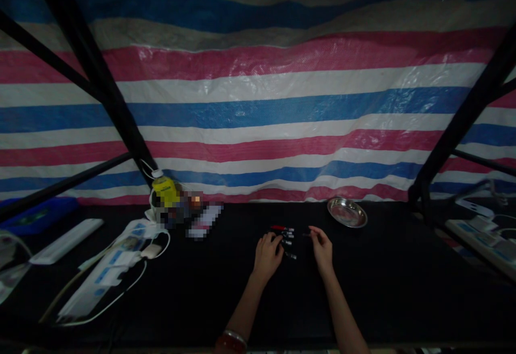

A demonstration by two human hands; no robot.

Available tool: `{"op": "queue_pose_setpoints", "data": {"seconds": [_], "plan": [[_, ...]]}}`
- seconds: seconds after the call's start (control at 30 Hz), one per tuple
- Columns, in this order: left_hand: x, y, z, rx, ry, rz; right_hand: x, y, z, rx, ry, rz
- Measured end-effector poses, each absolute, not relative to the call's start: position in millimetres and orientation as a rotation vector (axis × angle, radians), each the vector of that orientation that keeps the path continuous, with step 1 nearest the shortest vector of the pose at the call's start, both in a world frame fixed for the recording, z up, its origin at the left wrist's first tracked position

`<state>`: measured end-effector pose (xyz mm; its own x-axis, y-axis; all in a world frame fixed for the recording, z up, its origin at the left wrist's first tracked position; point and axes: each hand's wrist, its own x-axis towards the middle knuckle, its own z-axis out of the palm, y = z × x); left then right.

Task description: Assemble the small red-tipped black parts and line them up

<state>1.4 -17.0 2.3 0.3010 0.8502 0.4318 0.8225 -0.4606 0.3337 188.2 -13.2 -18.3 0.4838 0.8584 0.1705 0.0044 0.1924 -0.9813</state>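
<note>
Between the hands, several small slim pieces lie in a rough column on the black tabletop (387,284). The farthest is a red piece (278,228) with a pale end; nearer ones are dark, such as a black piece (287,243) with a silvery end and another dark piece (292,256). Beside their left ends rests my left hand (268,253), fingers loosely spread and bent down, fingertips at or touching the pieces. My right hand (321,247) is closed in a pinch on a thin dark piece (306,235), too small to identify.
A round metal dish (347,212) stands beyond my right hand. To the left are a yellow bottle (165,190), power strips (100,279) with white cables, and a blurred-out patch. Black metal posts (97,80) rise at both sides, before a striped tarp (282,112).
</note>
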Motion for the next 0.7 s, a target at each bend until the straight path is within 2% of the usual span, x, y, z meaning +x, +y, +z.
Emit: {"op": "queue_pose_setpoints", "data": {"seconds": [0.1,0.2,0.4,0.7], "plan": [[2,-17,2,2.483,1.623,0.858,186,-15,-20,-1.381,-1.078,0.493],[3,-17,2,2.472,1.638,0.85,182,-19,-20,-1.486,-1.249,0.402],[3,-17,3,2.472,1.643,0.838,177,-22,-20,-1.568,-1.476,0.307],[3,-20,11,2.512,1.61,0.826,180,-19,-28,-1.594,-1.534,0.249]]}}
